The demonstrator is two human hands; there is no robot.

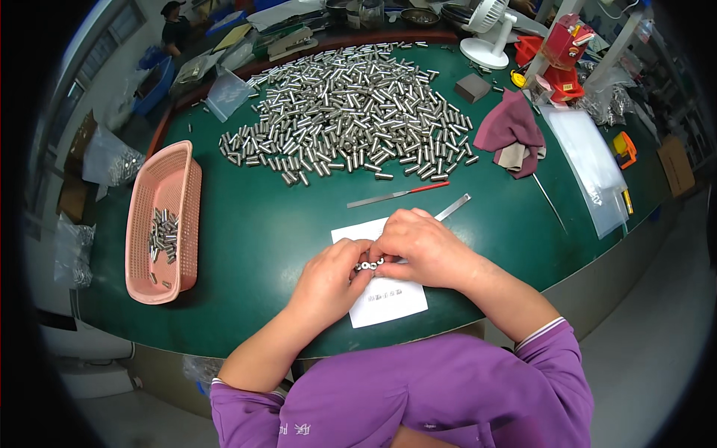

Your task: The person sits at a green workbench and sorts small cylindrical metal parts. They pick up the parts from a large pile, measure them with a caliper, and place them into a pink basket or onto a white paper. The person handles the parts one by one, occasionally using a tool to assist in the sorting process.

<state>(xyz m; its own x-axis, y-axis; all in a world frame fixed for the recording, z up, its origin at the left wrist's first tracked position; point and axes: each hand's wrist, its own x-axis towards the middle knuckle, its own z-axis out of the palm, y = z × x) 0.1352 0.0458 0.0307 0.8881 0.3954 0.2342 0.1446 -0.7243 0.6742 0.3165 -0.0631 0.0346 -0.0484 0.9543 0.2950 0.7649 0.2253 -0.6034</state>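
Above a white sheet of paper [388,305] on the green table, my two hands meet. Several short metal pins [367,266] stand in a row between them, their round ends facing up. My left hand [327,278] closes on the row's left side with thumb and fingers. At the other side, my right hand [422,250] pinches the same row. The pins' lower parts are hidden by my fingers. Just beyond the paper lie a needle file with a red handle [429,187] and a flat metal strip [455,205], its near end hidden by my right hand.
A big heap of metal pins [351,112] covers the table's far middle. On the left is a pink plastic basket [194,179] with some pins. To the right lie a maroon cloth [511,123], a thin rod [549,201] and clear plastic bags [586,172]. Behind stands a white fan [485,48].
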